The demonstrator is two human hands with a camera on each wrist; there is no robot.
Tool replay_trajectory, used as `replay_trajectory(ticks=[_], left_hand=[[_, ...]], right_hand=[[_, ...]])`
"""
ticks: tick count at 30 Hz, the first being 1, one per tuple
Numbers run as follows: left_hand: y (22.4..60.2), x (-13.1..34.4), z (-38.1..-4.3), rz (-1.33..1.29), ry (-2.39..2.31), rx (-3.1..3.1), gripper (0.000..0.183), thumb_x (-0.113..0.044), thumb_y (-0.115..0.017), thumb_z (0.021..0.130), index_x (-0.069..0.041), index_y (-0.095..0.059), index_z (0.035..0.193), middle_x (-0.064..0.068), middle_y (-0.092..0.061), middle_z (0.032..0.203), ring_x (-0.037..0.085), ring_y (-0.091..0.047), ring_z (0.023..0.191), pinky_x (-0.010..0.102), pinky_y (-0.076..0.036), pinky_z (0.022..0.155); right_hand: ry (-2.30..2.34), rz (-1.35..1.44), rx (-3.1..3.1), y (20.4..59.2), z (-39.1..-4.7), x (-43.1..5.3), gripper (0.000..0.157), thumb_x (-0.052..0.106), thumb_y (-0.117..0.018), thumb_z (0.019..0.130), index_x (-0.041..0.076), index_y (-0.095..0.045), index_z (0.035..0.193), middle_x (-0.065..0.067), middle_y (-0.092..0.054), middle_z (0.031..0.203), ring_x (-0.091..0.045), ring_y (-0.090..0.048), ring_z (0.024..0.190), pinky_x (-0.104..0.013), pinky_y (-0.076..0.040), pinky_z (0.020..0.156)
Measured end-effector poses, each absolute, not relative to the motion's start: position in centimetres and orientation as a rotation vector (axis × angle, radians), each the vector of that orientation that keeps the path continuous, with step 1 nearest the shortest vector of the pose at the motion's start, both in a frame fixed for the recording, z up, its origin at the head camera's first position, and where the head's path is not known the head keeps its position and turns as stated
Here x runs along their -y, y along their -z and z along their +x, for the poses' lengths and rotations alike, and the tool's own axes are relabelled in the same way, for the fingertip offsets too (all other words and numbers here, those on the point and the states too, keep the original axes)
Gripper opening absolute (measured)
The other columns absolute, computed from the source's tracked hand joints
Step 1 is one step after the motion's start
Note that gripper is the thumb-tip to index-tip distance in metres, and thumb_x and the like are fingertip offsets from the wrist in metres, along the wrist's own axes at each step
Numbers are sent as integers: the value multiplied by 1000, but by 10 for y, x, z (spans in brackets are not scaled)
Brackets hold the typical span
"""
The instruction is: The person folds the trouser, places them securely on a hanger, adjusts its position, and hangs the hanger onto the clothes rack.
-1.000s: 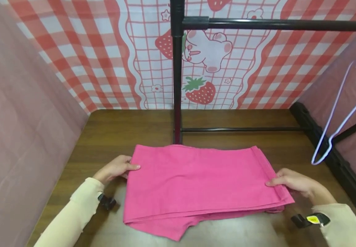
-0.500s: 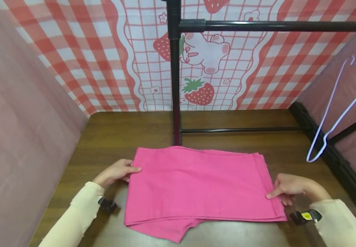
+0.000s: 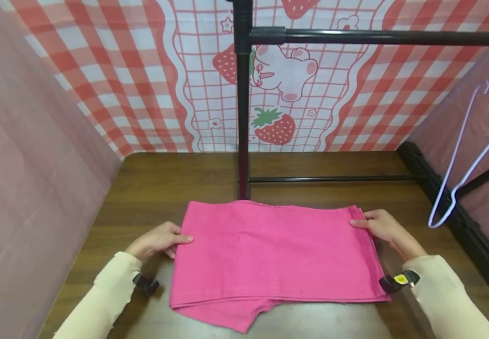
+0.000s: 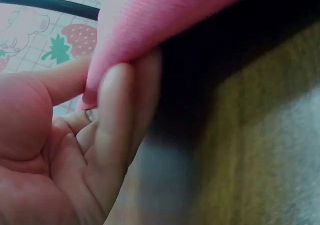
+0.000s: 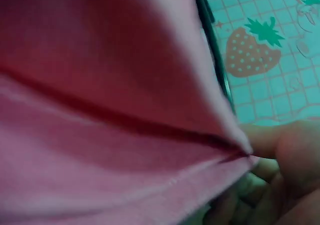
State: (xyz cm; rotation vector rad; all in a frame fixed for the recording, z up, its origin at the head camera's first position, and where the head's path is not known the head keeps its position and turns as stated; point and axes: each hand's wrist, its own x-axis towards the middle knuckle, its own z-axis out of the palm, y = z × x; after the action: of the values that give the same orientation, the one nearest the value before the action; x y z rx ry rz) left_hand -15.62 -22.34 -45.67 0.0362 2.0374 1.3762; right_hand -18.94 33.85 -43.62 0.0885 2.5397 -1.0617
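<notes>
Pink trousers [image 3: 269, 254] lie folded in layers on the table, a pointed crotch flap poking out at the lower left. My left hand [image 3: 157, 240] pinches their left folded edge, thumb on top and fingers beneath. Close up in the left wrist view, the pink cloth [image 4: 150, 20] is caught between thumb and fingers of that hand [image 4: 85, 140]. At the right end, near the far corner of the hems, my right hand [image 3: 386, 230] pinches the layered edge. The right wrist view shows its thumb and fingers [image 5: 295, 150] at the gathered cloth edge; some fingers are hidden beneath.
A black garment rack stands behind the trousers, with an upright post [image 3: 243, 117], a top bar [image 3: 375, 36] and a foot [image 3: 460, 226] at the right. A lilac hanger [image 3: 460, 183] hangs at right. Brown wooden table [image 3: 176, 179] shows around the cloth.
My right hand has slid from the middle of the hem edge up to its far corner, and the right-end layers lie more even. My left hand keeps its pinch in nearly the same place.
</notes>
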Motion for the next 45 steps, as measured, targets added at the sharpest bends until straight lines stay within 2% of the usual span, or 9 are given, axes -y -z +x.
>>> replay_trajectory(ticks=[6, 9, 12, 15, 21, 26, 33, 38, 45], left_hand=[[451, 224, -159, 24, -1345, -2093, 24, -18, -64, 93, 5, -66, 88, -3, -61, 59, 3, -53, 45, 19, -50, 46], [453, 222, -158, 24, -1345, -2083, 25, -19, -63, 93, 5, -66, 90, -3, -61, 60, 3, -54, 46, 19, -51, 47], [456, 222, -156, 19, -1352, -2061, 25, -19, -63, 94, 6, -66, 93, -3, -62, 61, 3, -55, 46, 20, -52, 47], [458, 223, -157, 21, -1376, -2052, 23, -18, -63, 93, 5, -65, 92, -3, -61, 62, 4, -55, 48, 20, -52, 48], [461, 222, -168, 24, -1446, -2049, 22, -15, -63, 93, -8, -56, 73, -4, -55, 66, 5, -56, 55, 21, -55, 55], [464, 218, -177, 28, -1569, -1992, 11, -12, -60, 94, -4, -58, 87, -2, -63, 78, 7, -65, 70, 26, -58, 68], [466, 212, -185, -54, -1630, -1955, 40, -20, -58, 97, 12, -50, 120, 1, -70, 82, 10, -69, 73, 29, -59, 68], [453, 215, -186, -5, -1559, -2019, 44, -20, -58, 97, 15, -54, 123, 0, -71, 75, 11, -70, 67, 29, -59, 63], [439, 220, -188, 0, -1589, -2049, 40, -18, -56, 98, 15, -54, 120, 0, -71, 76, 11, -70, 68, 29, -59, 62]], right_hand=[[1044, 120, -2628, 438, -190, -338, 50, 32, -60, 95, -16, -63, 110, 4, -62, 68, -11, -55, 67, -27, -47, 59], [988, 103, -2581, 440, -190, -338, 48, 34, -60, 95, -14, -64, 97, 4, -57, 65, -11, -53, 63, -28, -47, 55], [930, 126, -2544, 441, -187, -339, 45, 40, -60, 94, 0, -58, 74, 4, -49, 60, -12, -49, 58, -27, -42, 51], [884, 166, -2536, 440, -184, -341, 46, 47, -63, 92, 11, -48, 67, 3, -45, 58, -12, -45, 54, -26, -39, 48], [803, 214, -2597, 440, -182, -344, 65, 54, -66, 86, -8, -54, 97, -8, -58, 73, -15, -56, 62, -29, -50, 53], [886, 201, -2525, 440, -185, -345, 77, 48, -67, 88, -20, -47, 117, -15, -60, 85, -18, -58, 73, -31, -53, 61], [1073, 165, -2306, 442, -188, -344, 59, 42, -61, 92, -12, -59, 114, -4, -65, 81, -17, -61, 77, -32, -54, 69], [1088, 27, -2285, 431, -190, -338, 49, 31, -59, 95, -13, -55, 116, -2, -63, 81, -15, -61, 75, -31, -54, 69], [1091, -7, -2283, 409, -202, -349, 55, 31, -55, 98, -18, -48, 124, -4, -67, 87, -15, -64, 79, -31, -55, 72]])
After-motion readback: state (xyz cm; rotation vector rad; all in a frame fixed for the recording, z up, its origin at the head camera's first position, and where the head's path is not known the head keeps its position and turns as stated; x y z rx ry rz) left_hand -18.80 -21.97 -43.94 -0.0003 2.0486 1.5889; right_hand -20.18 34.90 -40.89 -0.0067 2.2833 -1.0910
